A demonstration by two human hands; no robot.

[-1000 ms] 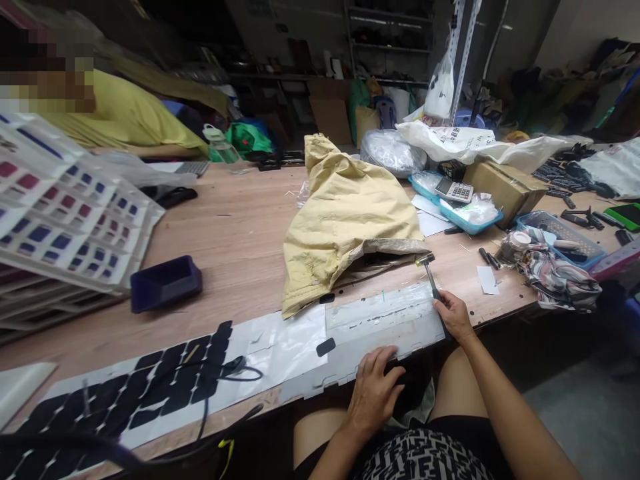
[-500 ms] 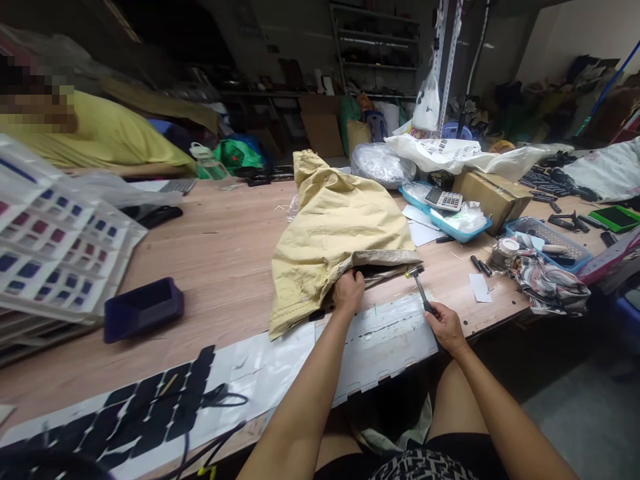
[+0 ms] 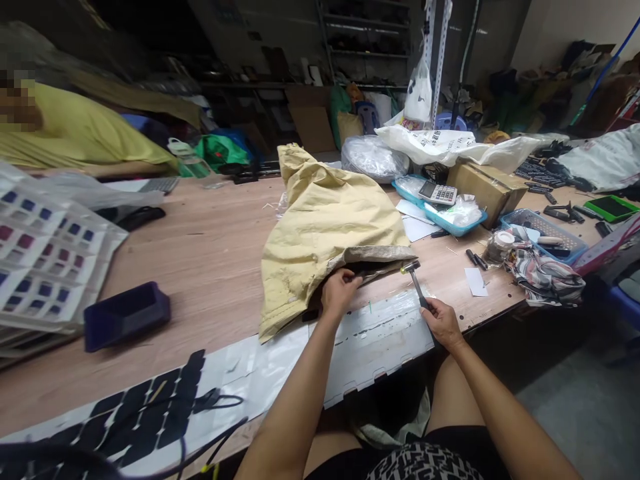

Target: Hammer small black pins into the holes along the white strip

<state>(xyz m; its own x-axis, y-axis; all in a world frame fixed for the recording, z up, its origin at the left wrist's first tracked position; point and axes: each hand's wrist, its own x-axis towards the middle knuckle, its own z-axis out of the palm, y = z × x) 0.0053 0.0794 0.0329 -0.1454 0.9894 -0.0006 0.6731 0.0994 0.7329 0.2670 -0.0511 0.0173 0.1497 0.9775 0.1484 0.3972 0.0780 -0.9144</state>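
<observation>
Jutting beyond the right hand [image 3: 443, 323], the hammer [image 3: 417, 284] is clasped by its handle [image 3: 423, 302]

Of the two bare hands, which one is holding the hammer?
The right hand, which grips the hammer; the left hand is at the open mouth of the yellow bag.

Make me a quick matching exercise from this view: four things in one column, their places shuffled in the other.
Things
1. hammer
2. left hand
3. calculator
4. dark blue bin

Places
A. at the light-blue trays
B. on the tabletop, at the left of the picture
C. in the right hand
D. at the open mouth of the yellow bag

Pairs: 1-C, 2-D, 3-A, 4-B
</observation>
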